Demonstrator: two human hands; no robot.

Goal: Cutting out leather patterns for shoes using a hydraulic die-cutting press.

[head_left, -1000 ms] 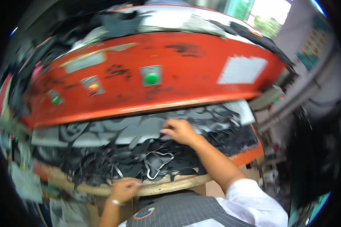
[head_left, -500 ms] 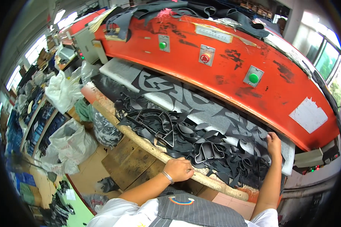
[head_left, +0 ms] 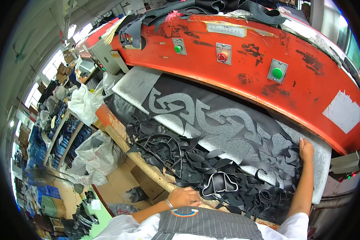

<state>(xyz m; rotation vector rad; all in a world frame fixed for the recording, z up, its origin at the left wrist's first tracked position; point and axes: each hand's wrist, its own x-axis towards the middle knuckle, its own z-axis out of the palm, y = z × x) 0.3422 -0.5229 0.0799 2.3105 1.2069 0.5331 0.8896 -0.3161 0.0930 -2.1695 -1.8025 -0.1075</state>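
My left hand (head_left: 185, 197) rests on the near wooden edge of the bench, fingers curled against a heap of black offcut strips (head_left: 196, 164). My right hand (head_left: 306, 149) lies flat on the far right end of a black sheet (head_left: 212, 108) full of cut-out holes. The sheet lies on a grey felt-like cutting pad (head_left: 137, 83) under the head of a big orange press (head_left: 244, 60). A metal cutting die (head_left: 221, 184) sits among the scraps just beyond my left hand; a larger die (head_left: 160, 146) lies to its left.
Green and red buttons (head_left: 277, 73) stud the press front. More black material (head_left: 212, 8) is piled on top of it. White plastic bags (head_left: 96, 152) and cardboard stand on the floor at the left, with shelves of stock farther left.
The view has swung left over the second. My right hand has slid from the middle of the scraps to the sheet's right end. My left hand has stayed at the bench edge.
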